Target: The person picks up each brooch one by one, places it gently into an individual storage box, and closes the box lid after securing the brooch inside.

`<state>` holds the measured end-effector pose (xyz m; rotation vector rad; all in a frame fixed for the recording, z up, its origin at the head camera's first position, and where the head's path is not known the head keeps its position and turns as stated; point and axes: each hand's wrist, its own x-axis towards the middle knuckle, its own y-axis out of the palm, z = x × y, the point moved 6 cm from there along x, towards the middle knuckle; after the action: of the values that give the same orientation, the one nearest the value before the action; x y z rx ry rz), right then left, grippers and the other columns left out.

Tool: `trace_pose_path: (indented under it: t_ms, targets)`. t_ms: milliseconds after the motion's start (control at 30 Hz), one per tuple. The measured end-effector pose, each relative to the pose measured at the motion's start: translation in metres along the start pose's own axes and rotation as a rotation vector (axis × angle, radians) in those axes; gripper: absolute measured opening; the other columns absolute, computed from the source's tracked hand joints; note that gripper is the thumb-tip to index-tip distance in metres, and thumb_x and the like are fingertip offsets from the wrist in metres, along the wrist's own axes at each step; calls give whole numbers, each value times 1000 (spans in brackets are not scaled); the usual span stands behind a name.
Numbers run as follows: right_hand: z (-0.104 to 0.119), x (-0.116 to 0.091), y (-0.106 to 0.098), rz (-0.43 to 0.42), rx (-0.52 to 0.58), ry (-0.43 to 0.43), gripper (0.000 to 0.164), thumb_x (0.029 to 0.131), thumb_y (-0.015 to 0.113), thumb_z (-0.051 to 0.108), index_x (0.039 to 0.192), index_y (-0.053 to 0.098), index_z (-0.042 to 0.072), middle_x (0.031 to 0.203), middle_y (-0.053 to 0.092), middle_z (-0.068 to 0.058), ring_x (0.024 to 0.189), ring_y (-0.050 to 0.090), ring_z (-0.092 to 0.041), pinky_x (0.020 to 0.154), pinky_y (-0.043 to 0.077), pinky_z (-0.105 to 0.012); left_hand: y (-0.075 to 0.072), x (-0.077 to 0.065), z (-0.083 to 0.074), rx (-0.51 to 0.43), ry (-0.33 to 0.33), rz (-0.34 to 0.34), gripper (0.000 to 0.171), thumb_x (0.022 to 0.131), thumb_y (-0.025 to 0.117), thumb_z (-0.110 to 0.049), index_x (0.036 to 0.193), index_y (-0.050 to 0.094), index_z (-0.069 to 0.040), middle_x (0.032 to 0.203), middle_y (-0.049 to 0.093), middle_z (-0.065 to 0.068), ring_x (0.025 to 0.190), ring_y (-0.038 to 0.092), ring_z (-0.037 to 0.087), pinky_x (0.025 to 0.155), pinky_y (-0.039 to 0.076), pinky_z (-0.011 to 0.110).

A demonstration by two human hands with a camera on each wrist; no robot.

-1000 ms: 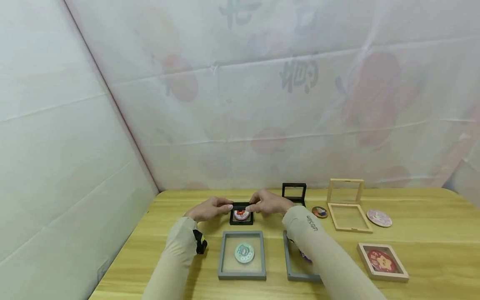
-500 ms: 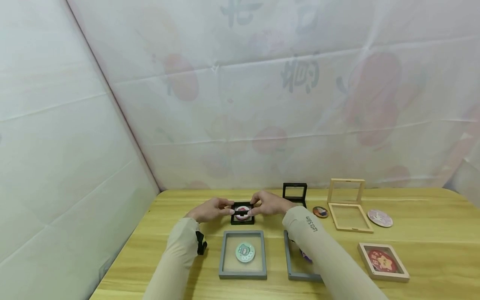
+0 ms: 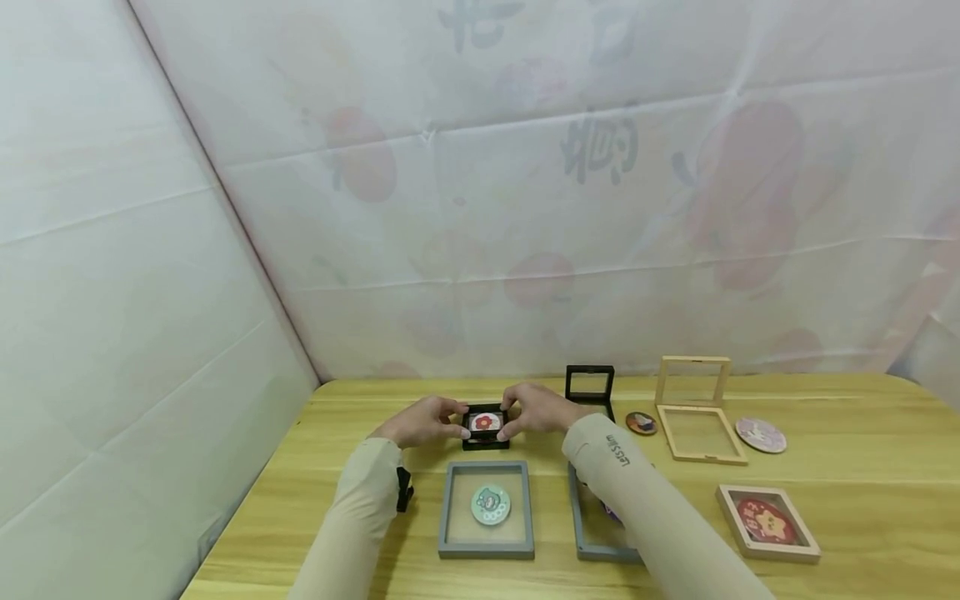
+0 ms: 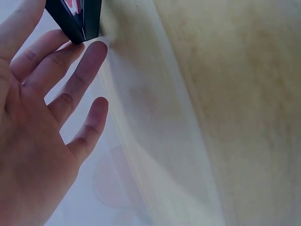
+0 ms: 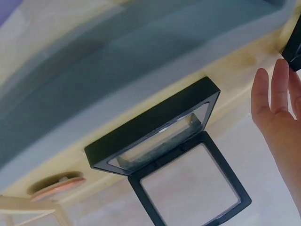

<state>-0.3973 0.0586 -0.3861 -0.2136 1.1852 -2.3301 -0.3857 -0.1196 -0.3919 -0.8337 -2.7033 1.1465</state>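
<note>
At the back of the table, a small black display frame (image 3: 486, 445) holds a round white badge (image 3: 485, 422) with a red flower. My left hand (image 3: 422, 422) pinches the frame's lid at its left side, thumb at the near edge and fingers at the far one. From the right, my right hand (image 3: 542, 408) pinches the same lid. In the left wrist view the two halves of the black frame (image 4: 95, 19) stand a narrow wedge apart. Only a corner of this frame (image 5: 294, 54) shows in the right wrist view, at the fingertips.
Nearer me lie a grey frame (image 3: 486, 551) with a green badge and another grey frame (image 3: 592, 553), partly under my right sleeve. To the right stand an opened black frame (image 5: 155, 125), an opened wooden frame (image 3: 705, 459), two loose badges (image 3: 761, 435) and a boxed star badge (image 3: 770, 523).
The small black frame's lid has swung down toward me, from raised to almost flat over the flower badge. Both hands have stayed at its sides, thumbs lowering with it.
</note>
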Motion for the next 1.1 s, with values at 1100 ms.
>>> trace_pose_path:
  t_ms: [1100]
  targets:
    - [14,-2,5,-42,-195,-36,39,72,95,21,92,64,9,95,61,-1,88,52,-19,81,49,-40,4,1,-22,301,-10,-63,35,84,85,-14,114,73,-1,112,71,10,72,58,14,67,50,30]
